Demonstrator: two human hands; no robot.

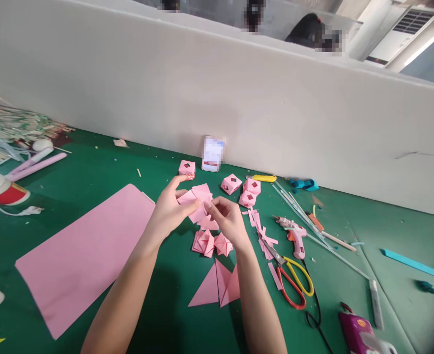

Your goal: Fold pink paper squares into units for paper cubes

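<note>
Between my two hands is a folded piece of pink paper (pixel 198 200), held over the green table. My left hand (pixel 170 206) grips its left side, thumb on top, with the forefinger stretched out past the paper. The fingertips of my right hand (pixel 227 216) pinch its right edge. Just below lie folded pink paper pieces (pixel 204 243) and a pink paper star shape (pixel 223 244). Nearer me are pink paper triangles (pixel 205 289), partly behind my right forearm. Beyond my hands stand several pink paper boxes with dark openings, among them one box (pixel 231 184) right of centre.
A large pink sheet (pixel 87 255) lies at left. Scissors (pixel 286 273), paper strips (pixel 263 236), a pink glue gun (pixel 294 236) with its cord, and a yellow cutter (pixel 263 178) are at right. A phone (pixel 213 154) leans on the white partition (pixel 217 88). A cup (pixel 3 189) is far left.
</note>
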